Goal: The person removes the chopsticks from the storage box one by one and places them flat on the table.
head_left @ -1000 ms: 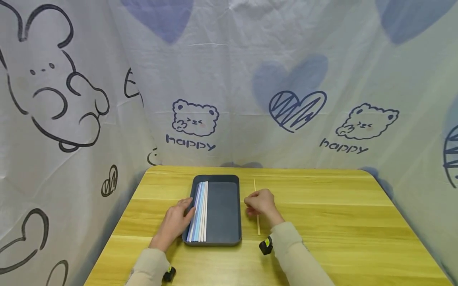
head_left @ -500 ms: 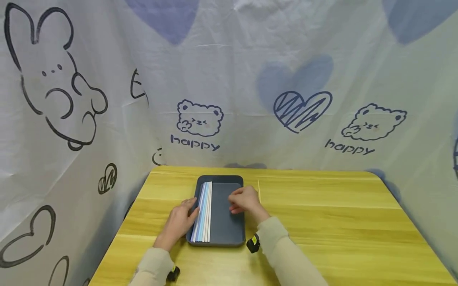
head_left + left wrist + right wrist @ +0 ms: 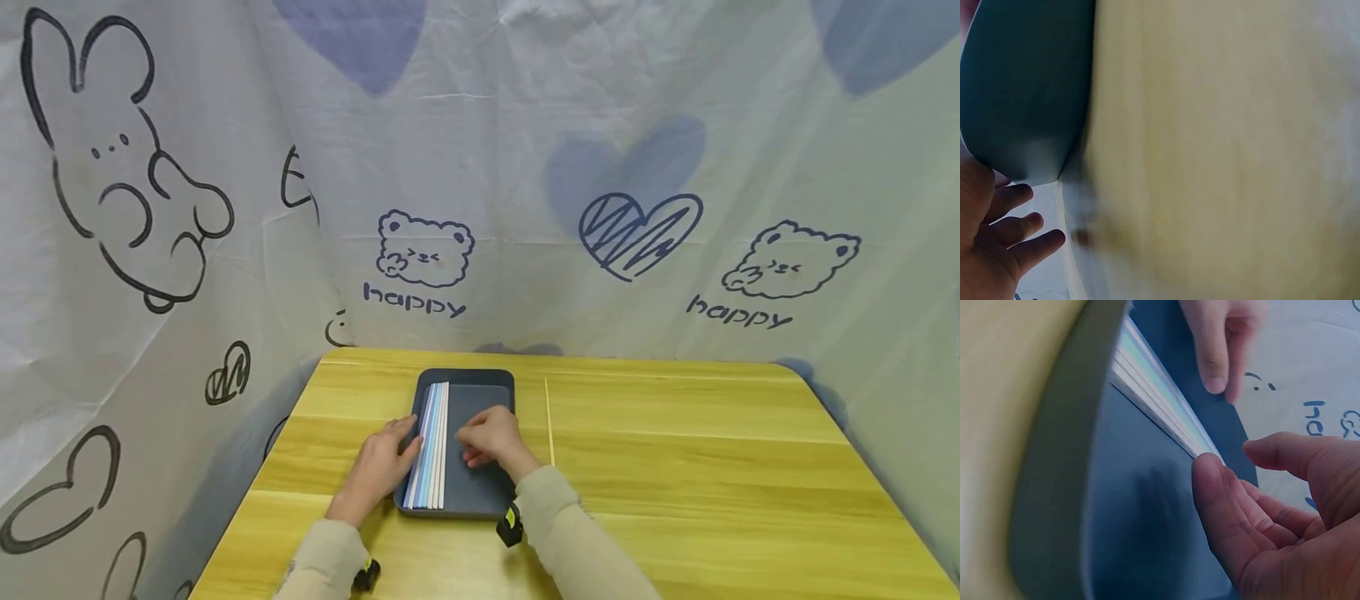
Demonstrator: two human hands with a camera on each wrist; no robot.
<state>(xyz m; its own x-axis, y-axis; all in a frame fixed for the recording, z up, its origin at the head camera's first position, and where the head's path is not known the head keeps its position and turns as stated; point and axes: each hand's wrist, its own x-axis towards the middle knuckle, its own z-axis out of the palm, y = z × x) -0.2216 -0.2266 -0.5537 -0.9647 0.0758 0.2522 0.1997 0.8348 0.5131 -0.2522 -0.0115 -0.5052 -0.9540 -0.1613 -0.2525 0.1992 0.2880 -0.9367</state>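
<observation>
Resting against the left rim of the dark tray, the left hand has its fingers loosely extended, while the right hand, fingers bent, parted from the thumb and free of any grasp, is over the tray's right half. White and blue sticks lie side by side along the tray's left; one yellow stick lies on the table to its right.
</observation>
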